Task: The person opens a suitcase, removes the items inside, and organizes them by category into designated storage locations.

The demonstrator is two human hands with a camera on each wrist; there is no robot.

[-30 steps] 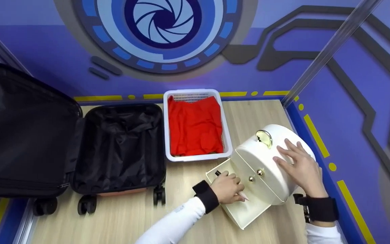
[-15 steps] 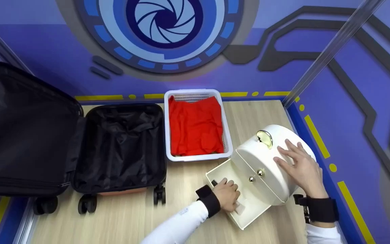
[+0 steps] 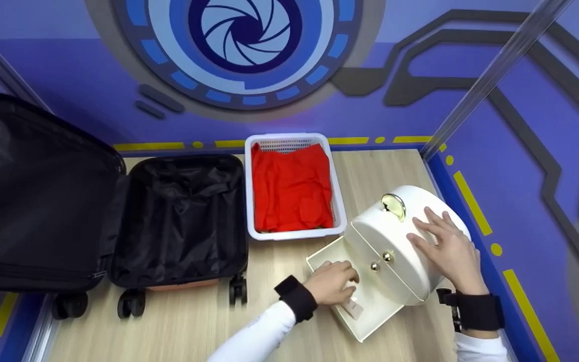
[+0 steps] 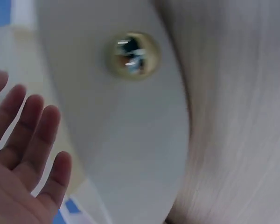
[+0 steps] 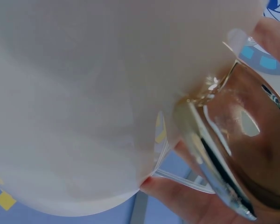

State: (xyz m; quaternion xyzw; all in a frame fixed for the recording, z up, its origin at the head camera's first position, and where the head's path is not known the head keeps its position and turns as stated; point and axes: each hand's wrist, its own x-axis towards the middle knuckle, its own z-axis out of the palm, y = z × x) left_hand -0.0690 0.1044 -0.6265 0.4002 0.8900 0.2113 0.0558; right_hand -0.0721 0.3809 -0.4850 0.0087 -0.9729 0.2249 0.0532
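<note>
A white rounded storage box [image 3: 412, 203] stands at the right with a drawer [image 3: 377, 304] pulled out. My left hand [image 3: 332, 282] is over that drawer, fingers relaxed and apart in the left wrist view, holding nothing. Partly beneath it, a small pale flat tube [image 3: 354, 308] lies in the drawer, its other end hidden by the hand. The gold drawer knob [image 4: 133, 55] shows close in the left wrist view. Spread over the curved box surface, my right hand [image 3: 448, 249] rests with its fingertips on it. A shiny gold handle [image 5: 245, 130] appears beside its fingers in the right wrist view.
A white basket [image 3: 340, 213] with folded red cloth [image 3: 292, 188] stands behind the drawer. To the left lies an opened black-lined suitcase [image 3: 181, 221], its lid [image 3: 43, 196] tipped back. Purple printed walls [image 3: 536, 136] enclose the wooden table [image 3: 375, 168].
My left hand held the dark-capped tube, lowered it into the drawer and let go, then shifted slightly left. The right hand has stayed in place on the box.
</note>
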